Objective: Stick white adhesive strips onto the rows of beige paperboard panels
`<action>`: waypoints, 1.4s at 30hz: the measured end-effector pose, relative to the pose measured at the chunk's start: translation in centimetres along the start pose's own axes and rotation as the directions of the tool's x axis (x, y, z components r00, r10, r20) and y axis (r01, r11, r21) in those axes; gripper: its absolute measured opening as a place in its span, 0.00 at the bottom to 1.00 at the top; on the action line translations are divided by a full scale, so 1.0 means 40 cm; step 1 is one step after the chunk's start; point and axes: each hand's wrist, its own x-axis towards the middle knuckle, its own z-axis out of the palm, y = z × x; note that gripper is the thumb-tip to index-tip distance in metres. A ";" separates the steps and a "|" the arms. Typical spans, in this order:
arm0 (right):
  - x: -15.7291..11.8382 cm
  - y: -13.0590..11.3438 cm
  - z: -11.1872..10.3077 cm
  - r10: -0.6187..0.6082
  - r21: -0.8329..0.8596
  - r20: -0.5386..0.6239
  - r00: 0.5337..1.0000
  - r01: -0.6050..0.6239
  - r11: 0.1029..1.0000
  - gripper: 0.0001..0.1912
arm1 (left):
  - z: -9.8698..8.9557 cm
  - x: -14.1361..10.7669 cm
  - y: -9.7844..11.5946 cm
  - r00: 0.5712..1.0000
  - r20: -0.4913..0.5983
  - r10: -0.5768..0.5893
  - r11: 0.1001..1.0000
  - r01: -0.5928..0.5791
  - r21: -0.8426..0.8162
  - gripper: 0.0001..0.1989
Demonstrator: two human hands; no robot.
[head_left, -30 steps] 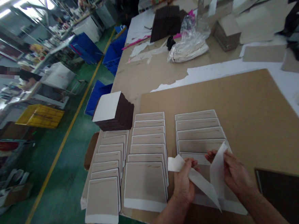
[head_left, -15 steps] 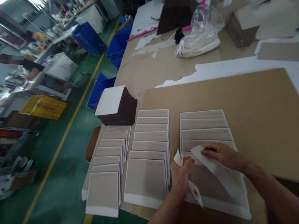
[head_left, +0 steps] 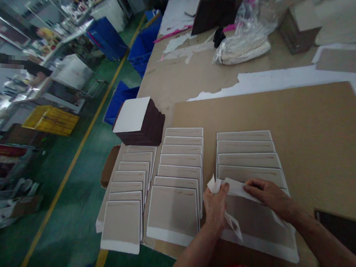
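My left hand [head_left: 216,201] is closed on crumpled white paper strips [head_left: 234,227], one end sticking up and another hanging below. My right hand [head_left: 265,192] pinches a white strip [head_left: 236,188] that stretches across to the left hand's thumb. Both hands are over the front of the right column of overlapping grey-beige panels [head_left: 257,220] with white edges. Beside the left hand lies a middle column of similar panels [head_left: 174,208], and farther left a third column [head_left: 121,223].
A stack of dark-edged boards [head_left: 133,116] with a white top stands behind the left column. Farther back are a plastic bag [head_left: 243,46], a dark stack [head_left: 213,12] and white paper [head_left: 261,82]. Blue bins [head_left: 144,45] stand beyond the table's left edge.
My right hand has moved slightly right and down. The white strip, earlier slanting down from that hand, now spans between both hands. The camera view has shifted slightly.
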 end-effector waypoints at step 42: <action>0.170 -0.007 -0.017 -0.123 -0.613 -0.018 0.992 0.086 0.785 0.15 | 0.035 0.049 0.014 0.923 0.383 0.043 0.144 -0.385 0.912 0.41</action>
